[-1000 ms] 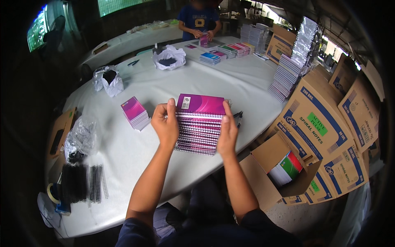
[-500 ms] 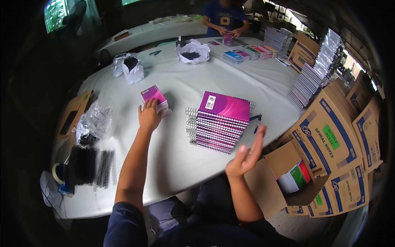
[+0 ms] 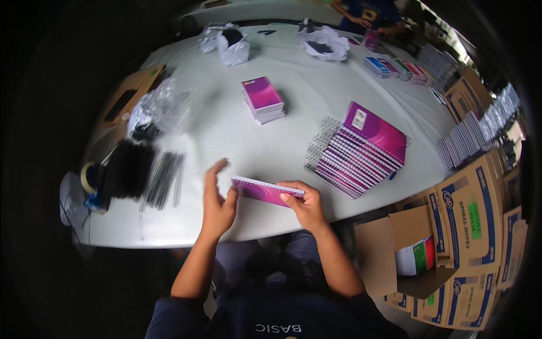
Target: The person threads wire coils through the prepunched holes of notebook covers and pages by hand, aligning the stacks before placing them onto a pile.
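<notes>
A purple notebook point(image 3: 259, 190) is tilted above the near table edge, its white page edge turned up. My right hand point(image 3: 307, 206) grips its right end, thumb on the cover. Beside the left end is my left hand point(image 3: 219, 203), fingers apart and slightly blurred, the thumb close to the cover; whether it touches cannot be seen. Farther off stands a short stack of purple notebooks point(image 3: 263, 97) with punched holes along one edge. To the right, a tall stack of purple spiral notebooks point(image 3: 361, 150) has wire coils sticking out at its side.
Black wire coils point(image 3: 161, 178) lie at the left, by a tape dispenser point(image 3: 90, 181) and a clear plastic bag point(image 3: 161, 110). White bags point(image 3: 324, 44) stand at the back, near a co-worker point(image 3: 370, 14). Cardboard boxes point(image 3: 468, 214) crowd the right side, one open with notebooks point(image 3: 415, 257).
My left hand has come back from the short stack toward me. A purple notebook is now in my right hand, which has moved in from the right. The view has shifted.
</notes>
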Demonstrator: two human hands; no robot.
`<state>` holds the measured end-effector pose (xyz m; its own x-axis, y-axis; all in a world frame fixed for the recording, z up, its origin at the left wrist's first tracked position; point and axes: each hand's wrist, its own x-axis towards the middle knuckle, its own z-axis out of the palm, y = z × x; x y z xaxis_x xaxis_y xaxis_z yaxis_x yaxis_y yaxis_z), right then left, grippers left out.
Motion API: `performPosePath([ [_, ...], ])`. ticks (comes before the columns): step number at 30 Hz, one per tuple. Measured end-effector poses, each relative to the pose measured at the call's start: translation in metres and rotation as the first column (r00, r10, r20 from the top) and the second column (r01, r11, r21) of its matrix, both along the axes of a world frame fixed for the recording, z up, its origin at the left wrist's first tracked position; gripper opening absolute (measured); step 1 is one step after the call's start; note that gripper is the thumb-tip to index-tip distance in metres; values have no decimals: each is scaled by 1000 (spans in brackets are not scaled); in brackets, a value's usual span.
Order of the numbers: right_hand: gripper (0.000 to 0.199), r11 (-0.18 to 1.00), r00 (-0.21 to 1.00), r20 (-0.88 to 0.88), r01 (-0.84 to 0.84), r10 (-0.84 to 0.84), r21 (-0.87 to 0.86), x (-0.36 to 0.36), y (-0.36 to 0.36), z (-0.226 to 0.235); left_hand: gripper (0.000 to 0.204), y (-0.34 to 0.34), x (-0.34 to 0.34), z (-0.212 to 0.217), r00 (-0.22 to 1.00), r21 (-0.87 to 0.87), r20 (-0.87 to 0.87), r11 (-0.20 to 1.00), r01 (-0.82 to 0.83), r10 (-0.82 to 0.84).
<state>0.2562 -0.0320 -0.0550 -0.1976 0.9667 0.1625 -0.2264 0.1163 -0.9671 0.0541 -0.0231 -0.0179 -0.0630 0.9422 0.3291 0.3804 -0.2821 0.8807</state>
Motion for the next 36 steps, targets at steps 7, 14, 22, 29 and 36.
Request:
performPosePath([
  [7,26,987,980,197,-70,41,143,-9,12,-19,28,22,-51,-54,673,141,-728,989,-41,131],
  [14,26,985,982,188,-61,30,161,-2,16,-22,27,59,-117,-55,642,-74,-726,900,-430,247],
  [22,27,993,985,172,-24,4,113,-3,19,-22,18,29,-66,-16,910,-372,224,832,411,-350],
  [29,27,996,983,183,-25,9,81,-3,17,-19,48,30,-52,-9,936,-464,-61,840,282,-347],
  [36,27,993,980,191,-72,52,97,0,18,-26,50,47,-54,7,909,-762,338,497,415,-242],
])
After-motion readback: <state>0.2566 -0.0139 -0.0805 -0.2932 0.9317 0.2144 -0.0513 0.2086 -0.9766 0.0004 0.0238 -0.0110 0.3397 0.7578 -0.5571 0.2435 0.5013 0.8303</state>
